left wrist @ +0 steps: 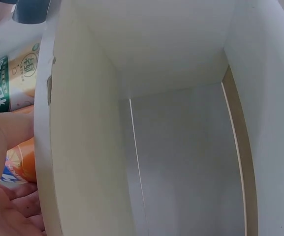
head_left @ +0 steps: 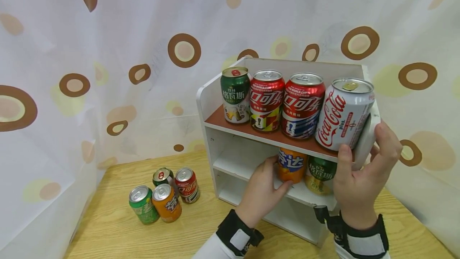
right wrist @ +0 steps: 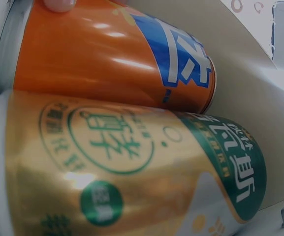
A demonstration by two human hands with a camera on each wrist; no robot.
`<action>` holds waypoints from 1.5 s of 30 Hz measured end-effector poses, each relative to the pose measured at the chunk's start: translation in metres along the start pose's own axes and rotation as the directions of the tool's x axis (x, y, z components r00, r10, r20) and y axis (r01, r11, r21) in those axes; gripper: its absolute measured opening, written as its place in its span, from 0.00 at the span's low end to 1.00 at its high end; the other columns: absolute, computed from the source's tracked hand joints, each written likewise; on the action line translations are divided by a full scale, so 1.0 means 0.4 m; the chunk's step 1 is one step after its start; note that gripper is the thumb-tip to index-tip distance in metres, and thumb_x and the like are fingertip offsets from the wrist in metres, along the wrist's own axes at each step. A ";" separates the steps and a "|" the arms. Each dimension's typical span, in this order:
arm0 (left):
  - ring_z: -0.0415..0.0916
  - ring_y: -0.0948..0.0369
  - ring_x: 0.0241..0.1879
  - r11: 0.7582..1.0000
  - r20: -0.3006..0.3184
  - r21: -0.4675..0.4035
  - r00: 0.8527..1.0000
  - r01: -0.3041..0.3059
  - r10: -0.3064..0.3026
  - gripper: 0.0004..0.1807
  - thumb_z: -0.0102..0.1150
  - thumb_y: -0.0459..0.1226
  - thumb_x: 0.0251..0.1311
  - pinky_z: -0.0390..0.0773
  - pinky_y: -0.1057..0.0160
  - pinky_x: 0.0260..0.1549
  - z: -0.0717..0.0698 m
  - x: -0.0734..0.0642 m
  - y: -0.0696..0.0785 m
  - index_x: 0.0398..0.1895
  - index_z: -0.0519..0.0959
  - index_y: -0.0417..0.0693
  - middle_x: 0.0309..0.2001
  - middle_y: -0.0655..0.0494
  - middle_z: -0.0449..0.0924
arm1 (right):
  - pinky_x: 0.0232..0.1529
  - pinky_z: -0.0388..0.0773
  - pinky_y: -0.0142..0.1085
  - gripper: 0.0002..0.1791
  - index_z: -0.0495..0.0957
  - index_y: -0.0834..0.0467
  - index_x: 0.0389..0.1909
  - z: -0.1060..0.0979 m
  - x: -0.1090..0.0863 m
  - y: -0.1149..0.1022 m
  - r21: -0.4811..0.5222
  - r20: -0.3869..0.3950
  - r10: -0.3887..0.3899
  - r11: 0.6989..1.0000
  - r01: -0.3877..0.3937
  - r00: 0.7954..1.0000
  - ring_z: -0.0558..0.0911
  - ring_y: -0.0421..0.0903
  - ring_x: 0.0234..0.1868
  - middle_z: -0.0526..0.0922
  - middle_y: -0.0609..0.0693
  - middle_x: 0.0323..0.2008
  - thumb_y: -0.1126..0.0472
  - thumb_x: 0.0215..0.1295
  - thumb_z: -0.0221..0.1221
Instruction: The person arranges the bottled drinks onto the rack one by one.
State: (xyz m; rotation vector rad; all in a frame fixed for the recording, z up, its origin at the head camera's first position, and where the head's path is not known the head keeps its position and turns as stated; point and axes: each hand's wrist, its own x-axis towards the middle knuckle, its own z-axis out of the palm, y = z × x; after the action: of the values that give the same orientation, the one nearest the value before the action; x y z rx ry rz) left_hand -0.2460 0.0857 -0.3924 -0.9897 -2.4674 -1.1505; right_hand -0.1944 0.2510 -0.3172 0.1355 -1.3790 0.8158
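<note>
My left hand (head_left: 264, 189) holds an orange soda can (head_left: 292, 166) on the middle shelf, its thumb across the front and its fingers at the left side. Beside that can stands a green-and-gold can (head_left: 320, 176), close against it in the right wrist view. My right hand (head_left: 364, 175) grips the right side wall of the white shelf rack (head_left: 318, 227), the thumb in front near the base of a white Coca-Cola can (head_left: 345, 115). That can leans slightly on the top shelf. Left of it stand two red cola cans (head_left: 303, 106) (head_left: 266, 101) and a green-and-white can (head_left: 235, 95).
On the wooden table (head_left: 108, 215), left of the rack, stand a green can (head_left: 143, 205), another orange can (head_left: 167, 203), a red can (head_left: 187, 186) and a dark green can (head_left: 163, 176). A patterned curtain (head_left: 143, 31) hangs behind.
</note>
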 end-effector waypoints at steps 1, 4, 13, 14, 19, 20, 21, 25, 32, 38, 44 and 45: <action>0.78 0.55 0.63 1.000 -0.001 0.006 1.000 0.001 -0.001 0.36 0.70 0.44 0.65 0.78 0.61 0.63 0.002 0.001 0.001 0.71 0.67 0.40 0.66 0.46 0.77 | 0.59 0.71 0.27 0.28 0.64 0.66 0.56 0.000 0.001 -0.001 -0.001 0.001 0.000 1.000 0.000 1.000 0.72 0.55 0.65 0.70 0.60 0.62 0.47 0.72 0.57; 0.77 0.55 0.64 1.000 -0.002 0.001 1.000 0.009 -0.009 0.36 0.70 0.44 0.65 0.78 0.61 0.63 0.004 0.001 0.004 0.71 0.67 0.40 0.66 0.47 0.77 | 0.60 0.71 0.27 0.28 0.64 0.66 0.57 0.000 0.003 -0.002 0.000 0.001 -0.003 1.000 0.003 1.000 0.72 0.56 0.65 0.70 0.60 0.62 0.47 0.73 0.57; 0.75 0.54 0.67 0.999 -0.011 0.029 0.999 -0.037 0.038 0.38 0.68 0.43 0.67 0.76 0.59 0.66 0.001 -0.010 0.002 0.75 0.64 0.40 0.68 0.45 0.74 | 0.61 0.72 0.27 0.28 0.64 0.67 0.57 0.000 0.005 -0.002 0.008 0.005 0.000 1.000 0.000 1.000 0.71 0.55 0.66 0.70 0.60 0.63 0.47 0.72 0.57; 0.74 0.53 0.67 0.999 -0.008 0.028 0.999 -0.043 0.043 0.38 0.68 0.43 0.67 0.75 0.59 0.66 -0.002 -0.015 0.000 0.75 0.63 0.40 0.69 0.45 0.74 | 0.61 0.72 0.27 0.28 0.64 0.67 0.57 -0.001 0.004 -0.001 0.009 0.005 0.001 1.000 -0.001 1.000 0.71 0.55 0.66 0.70 0.60 0.63 0.47 0.72 0.57; 0.73 0.54 0.68 0.997 -0.034 0.032 0.997 -0.064 0.065 0.33 0.65 0.42 0.70 0.75 0.57 0.67 -0.018 -0.039 -0.023 0.73 0.68 0.41 0.69 0.47 0.74 | 0.61 0.72 0.27 0.29 0.64 0.67 0.56 -0.002 0.002 0.001 0.012 -0.001 -0.005 1.000 0.005 1.000 0.72 0.55 0.65 0.70 0.61 0.62 0.46 0.72 0.58; 0.73 0.54 0.67 0.997 -0.057 0.038 0.995 -0.074 0.077 0.30 0.65 0.42 0.69 0.75 0.57 0.66 -0.023 -0.045 -0.031 0.71 0.70 0.42 0.67 0.48 0.75 | 0.61 0.72 0.27 0.29 0.64 0.67 0.56 -0.002 0.002 0.001 0.013 -0.001 -0.005 1.000 0.005 1.000 0.71 0.55 0.65 0.70 0.61 0.62 0.46 0.72 0.58; 0.74 0.54 0.66 0.995 -0.087 0.048 0.992 -0.085 0.089 0.27 0.65 0.41 0.69 0.76 0.57 0.65 -0.029 -0.051 -0.040 0.68 0.73 0.42 0.65 0.49 0.77 | 0.60 0.71 0.27 0.30 0.64 0.67 0.56 -0.002 0.002 0.001 0.010 0.000 -0.005 1.000 0.005 1.000 0.71 0.55 0.65 0.70 0.60 0.62 0.46 0.72 0.57; 0.78 0.55 0.60 0.989 -0.231 0.088 0.964 -0.115 0.133 0.16 0.68 0.36 0.66 0.81 0.56 0.57 -0.061 -0.073 -0.082 0.54 0.81 0.43 0.57 0.50 0.81 | 0.59 0.70 0.26 0.30 0.64 0.68 0.56 0.000 0.000 0.001 -0.004 0.005 -0.005 1.000 0.005 1.000 0.71 0.54 0.65 0.70 0.59 0.63 0.46 0.72 0.57; 0.80 0.54 0.55 0.994 -0.356 0.107 0.933 -0.017 0.054 0.08 0.69 0.34 0.64 0.83 0.53 0.52 -0.148 -0.099 -0.142 0.45 0.83 0.44 0.51 0.51 0.82 | 0.59 0.70 0.26 0.30 0.64 0.68 0.55 0.001 -0.001 -0.003 -0.001 -0.003 -0.001 1.000 0.001 1.000 0.71 0.54 0.65 0.71 0.58 0.62 0.46 0.72 0.57; 0.81 0.51 0.54 0.989 -0.403 0.126 0.915 0.073 -0.017 0.09 0.69 0.34 0.64 0.83 0.49 0.53 -0.223 -0.126 -0.169 0.45 0.84 0.43 0.49 0.49 0.84 | 0.59 0.69 0.25 0.31 0.65 0.68 0.56 -0.001 0.001 -0.006 0.002 -0.007 0.012 1.000 -0.012 1.000 0.70 0.54 0.65 0.71 0.58 0.62 0.45 0.72 0.58; 0.80 0.47 0.51 0.967 -0.458 0.147 0.881 0.206 -0.118 0.12 0.71 0.33 0.61 0.81 0.47 0.49 -0.290 -0.168 -0.210 0.46 0.84 0.39 0.48 0.45 0.84 | 0.60 0.69 0.25 0.30 0.64 0.68 0.56 0.001 0.000 -0.007 0.006 -0.003 0.014 1.000 -0.014 1.000 0.70 0.54 0.65 0.70 0.59 0.62 0.45 0.72 0.57; 0.79 0.46 0.51 0.962 -0.468 0.152 0.874 0.229 -0.134 0.12 0.71 0.34 0.61 0.81 0.47 0.48 -0.298 -0.175 -0.218 0.46 0.83 0.39 0.47 0.44 0.83 | 0.59 0.69 0.25 0.30 0.64 0.68 0.55 0.001 0.000 -0.008 0.008 -0.007 0.013 1.000 -0.013 1.000 0.70 0.54 0.65 0.71 0.59 0.62 0.45 0.71 0.58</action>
State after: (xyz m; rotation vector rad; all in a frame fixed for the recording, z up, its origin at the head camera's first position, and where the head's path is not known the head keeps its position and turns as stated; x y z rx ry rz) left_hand -0.2600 -0.0772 -0.3977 -0.3762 -2.2621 -1.0137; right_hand -0.1928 0.2487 -0.3158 0.1295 -1.3711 0.8323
